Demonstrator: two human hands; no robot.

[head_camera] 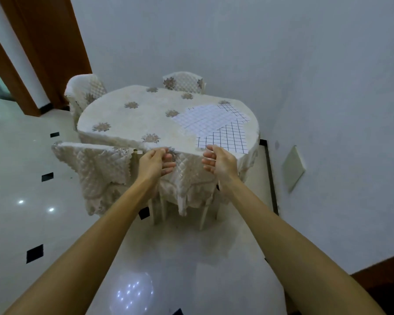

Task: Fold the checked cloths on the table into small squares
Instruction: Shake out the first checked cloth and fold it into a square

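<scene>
White checked cloths lie overlapped on the right half of a round table covered with a cream flowered tablecloth. The nearest cloth has bold dark grid lines. A paler, finer-checked cloth lies behind it, and a third bold-checked one shows at the back right. My left hand hovers at the near table edge, fingers loosely curled, holding nothing. My right hand hovers just below the front corner of the nearest cloth, fingers relaxed, holding nothing.
A chair with a cream quilted cover stands at the near left of the table. Two more covered chairs stand behind it. A grey wall runs close along the right. The floor is glossy white tile.
</scene>
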